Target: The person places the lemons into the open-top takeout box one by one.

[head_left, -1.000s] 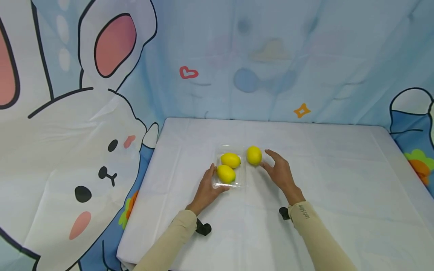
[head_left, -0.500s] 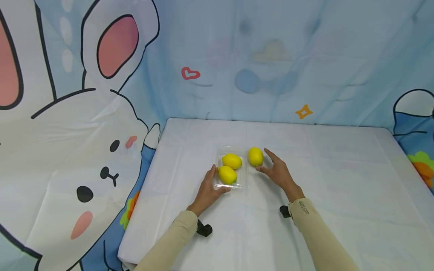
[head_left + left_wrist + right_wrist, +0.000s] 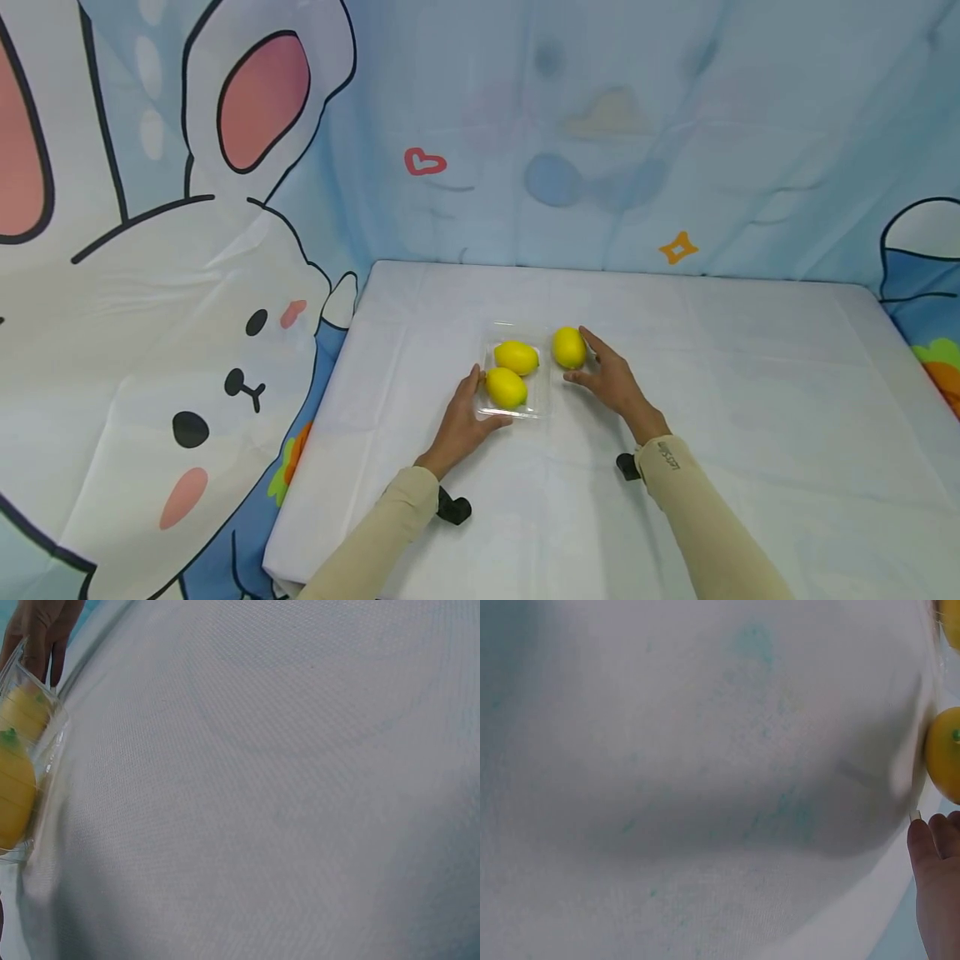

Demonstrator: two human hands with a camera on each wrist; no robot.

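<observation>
Two yellow lemons, the back one (image 3: 517, 357) and the front one (image 3: 506, 389), lie in a clear plastic tray (image 3: 538, 400) on the white-covered table. My left hand (image 3: 457, 429) spans the tray's near left corner, its straight fingers along the left side and its thumb at the front edge. A third lemon (image 3: 569, 348) sits on the cloth just right of the tray. Around its right side my right hand (image 3: 617, 385) is spread, index fingertip beside the lemon and thumb in front of it. In the right wrist view, the fingers (image 3: 922, 844) show a gap from that lemon (image 3: 945, 754).
A white cloth (image 3: 735, 417) covers the table. Behind it hangs a blue printed curtain (image 3: 480, 208), and at the left a large rabbit print (image 3: 150, 350). Black wrist-worn devices, the left one (image 3: 453, 507) and the right one (image 3: 628, 467), stick out below the sleeves.
My right hand has moved slightly left, so its thumb and index finger now frame the loose lemon more closely. The left hand and the tray stay put; the head view has shifted slightly.
</observation>
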